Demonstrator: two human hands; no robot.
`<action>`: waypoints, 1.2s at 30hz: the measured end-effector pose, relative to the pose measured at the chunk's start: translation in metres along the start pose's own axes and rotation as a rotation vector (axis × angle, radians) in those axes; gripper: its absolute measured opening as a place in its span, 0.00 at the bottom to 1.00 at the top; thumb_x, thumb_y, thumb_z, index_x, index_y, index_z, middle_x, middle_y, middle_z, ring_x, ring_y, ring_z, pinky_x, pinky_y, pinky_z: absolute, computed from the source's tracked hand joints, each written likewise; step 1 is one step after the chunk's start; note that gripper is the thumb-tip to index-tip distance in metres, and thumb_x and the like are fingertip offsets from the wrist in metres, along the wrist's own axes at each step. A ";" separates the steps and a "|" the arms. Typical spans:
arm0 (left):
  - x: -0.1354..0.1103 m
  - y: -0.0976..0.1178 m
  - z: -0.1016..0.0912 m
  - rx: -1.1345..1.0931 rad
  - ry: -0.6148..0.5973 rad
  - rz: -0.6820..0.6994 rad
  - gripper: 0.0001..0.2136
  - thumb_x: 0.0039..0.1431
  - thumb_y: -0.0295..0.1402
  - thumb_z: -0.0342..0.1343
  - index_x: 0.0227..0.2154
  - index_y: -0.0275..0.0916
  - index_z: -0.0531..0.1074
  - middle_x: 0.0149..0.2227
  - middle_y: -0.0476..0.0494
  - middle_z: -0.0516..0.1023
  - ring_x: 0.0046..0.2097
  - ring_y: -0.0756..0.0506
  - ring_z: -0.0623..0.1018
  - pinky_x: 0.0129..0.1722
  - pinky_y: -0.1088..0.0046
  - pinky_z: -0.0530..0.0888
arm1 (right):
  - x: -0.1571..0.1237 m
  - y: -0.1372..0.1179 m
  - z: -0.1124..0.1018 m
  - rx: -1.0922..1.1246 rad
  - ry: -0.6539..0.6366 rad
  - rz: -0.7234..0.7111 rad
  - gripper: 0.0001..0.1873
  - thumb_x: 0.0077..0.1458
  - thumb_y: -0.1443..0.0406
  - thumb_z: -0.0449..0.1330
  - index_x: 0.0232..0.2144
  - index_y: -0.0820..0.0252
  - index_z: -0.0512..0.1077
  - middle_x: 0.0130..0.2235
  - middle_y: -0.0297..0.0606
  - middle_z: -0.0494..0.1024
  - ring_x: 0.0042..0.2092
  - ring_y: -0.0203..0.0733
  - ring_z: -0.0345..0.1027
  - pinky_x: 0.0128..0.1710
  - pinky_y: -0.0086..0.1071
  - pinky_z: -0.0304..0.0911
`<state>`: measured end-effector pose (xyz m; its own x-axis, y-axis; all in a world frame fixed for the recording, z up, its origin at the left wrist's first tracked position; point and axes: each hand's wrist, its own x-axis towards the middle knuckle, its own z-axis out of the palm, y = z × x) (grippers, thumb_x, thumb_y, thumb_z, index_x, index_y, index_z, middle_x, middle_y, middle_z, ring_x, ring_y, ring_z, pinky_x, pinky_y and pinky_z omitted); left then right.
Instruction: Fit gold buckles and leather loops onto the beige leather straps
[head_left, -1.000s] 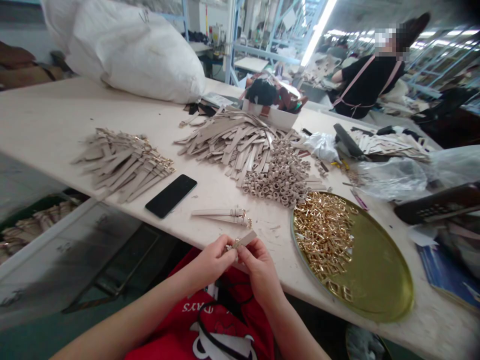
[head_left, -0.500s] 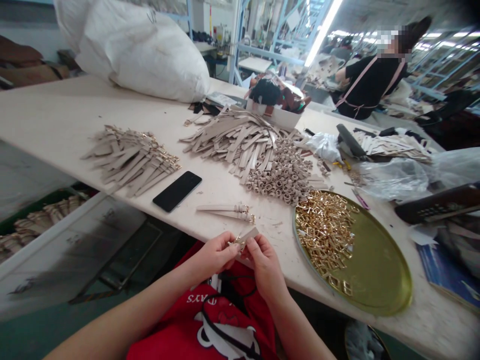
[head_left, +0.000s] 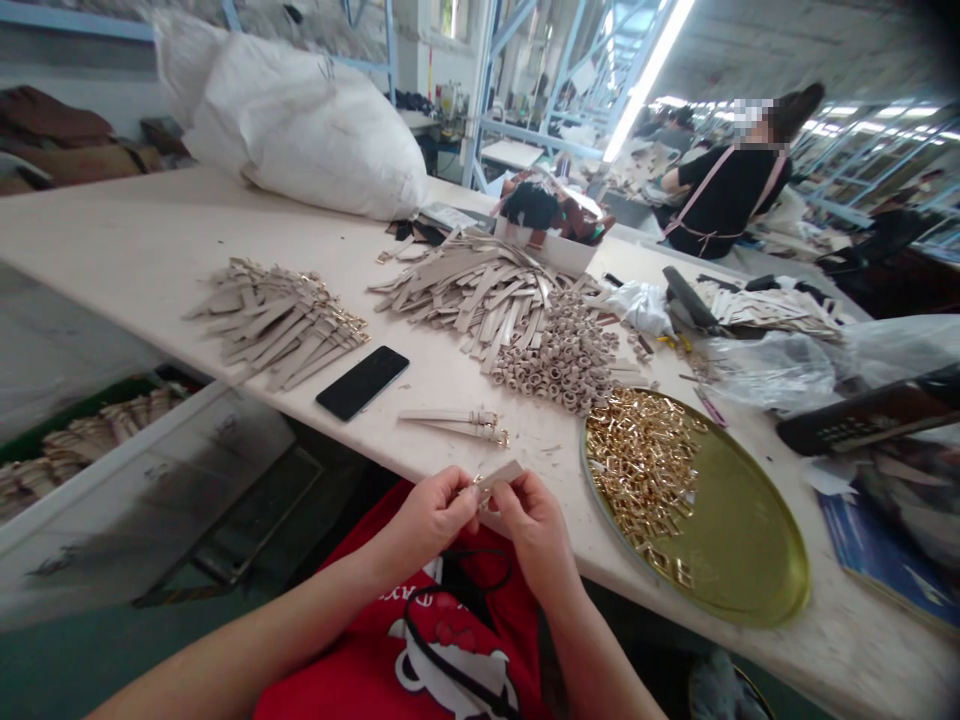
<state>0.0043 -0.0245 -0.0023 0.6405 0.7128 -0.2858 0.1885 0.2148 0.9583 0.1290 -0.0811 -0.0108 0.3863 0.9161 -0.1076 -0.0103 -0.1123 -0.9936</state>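
Note:
Close together at the table's front edge, both hands are closed on one short beige strap (head_left: 501, 474). My left hand (head_left: 442, 505) pinches its left end, where a bit of gold metal, apparently a buckle, shows between the fingers. With thumb and fingers, my right hand (head_left: 531, 508) grips the strap's right part; the underside is hidden. Just beyond the hands lie two finished-looking straps (head_left: 450, 425) with gold buckles. A heap of small beige loops (head_left: 559, 350) and a pile of loose beige straps (head_left: 472, 285) are farther back.
A round gold tray (head_left: 757, 540) holding many gold buckles (head_left: 641, 465) stands at the right. To the left are a black phone (head_left: 363, 382) and a pile of buckled straps (head_left: 281, 315). A big white sack (head_left: 300, 130) rests at the back; a co-worker (head_left: 724, 190) is beyond the table.
The view has tilted slightly, so the scene sits a little lower. Both hands keep hold of the strap, with only a small shift of the fingers.

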 end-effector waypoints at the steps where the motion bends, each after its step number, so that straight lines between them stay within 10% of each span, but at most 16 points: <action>1: -0.002 0.000 0.000 0.003 -0.009 -0.011 0.12 0.54 0.41 0.46 0.25 0.37 0.61 0.18 0.56 0.63 0.17 0.56 0.56 0.16 0.80 0.53 | 0.000 0.000 -0.001 0.085 -0.058 0.066 0.07 0.50 0.61 0.56 0.28 0.60 0.67 0.27 0.32 0.71 0.29 0.36 0.62 0.33 0.30 0.58; 10: -0.002 0.000 0.003 -0.047 -0.031 -0.059 0.10 0.50 0.39 0.49 0.24 0.38 0.58 0.17 0.57 0.61 0.17 0.57 0.55 0.16 0.82 0.53 | -0.006 0.007 -0.005 0.208 -0.046 0.079 0.07 0.47 0.62 0.60 0.28 0.60 0.68 0.28 0.33 0.73 0.31 0.36 0.64 0.33 0.30 0.61; 16: 0.001 0.005 0.003 -0.039 -0.069 -0.088 0.10 0.49 0.38 0.50 0.24 0.38 0.58 0.16 0.59 0.60 0.15 0.58 0.54 0.13 0.83 0.51 | -0.002 -0.001 -0.007 0.523 -0.287 0.278 0.10 0.49 0.59 0.58 0.29 0.60 0.69 0.26 0.33 0.73 0.27 0.36 0.65 0.31 0.32 0.63; 22: 0.002 0.008 0.007 -0.072 -0.006 -0.083 0.09 0.50 0.37 0.49 0.24 0.38 0.57 0.16 0.59 0.61 0.16 0.57 0.54 0.15 0.82 0.52 | -0.001 0.003 -0.007 0.255 -0.033 0.101 0.08 0.48 0.61 0.60 0.28 0.60 0.70 0.27 0.32 0.73 0.30 0.35 0.64 0.33 0.28 0.61; 27: 0.005 0.006 0.009 -0.066 0.009 -0.044 0.09 0.51 0.37 0.49 0.23 0.37 0.59 0.17 0.56 0.62 0.20 0.56 0.59 0.20 0.81 0.57 | 0.004 0.006 -0.005 0.532 -0.208 0.273 0.09 0.50 0.59 0.58 0.30 0.59 0.69 0.28 0.33 0.73 0.28 0.36 0.64 0.31 0.31 0.62; 36: 0.014 -0.003 0.002 0.193 0.010 -0.019 0.10 0.54 0.38 0.47 0.24 0.37 0.60 0.20 0.56 0.60 0.23 0.54 0.60 0.22 0.80 0.57 | 0.012 0.010 -0.012 -0.187 0.044 -0.050 0.03 0.45 0.65 0.59 0.25 0.58 0.67 0.24 0.31 0.68 0.27 0.36 0.59 0.27 0.27 0.55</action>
<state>0.0140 -0.0161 -0.0089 0.6285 0.7165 -0.3026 0.3401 0.0967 0.9354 0.1446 -0.0758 -0.0219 0.4222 0.9050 -0.0525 0.1794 -0.1401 -0.9737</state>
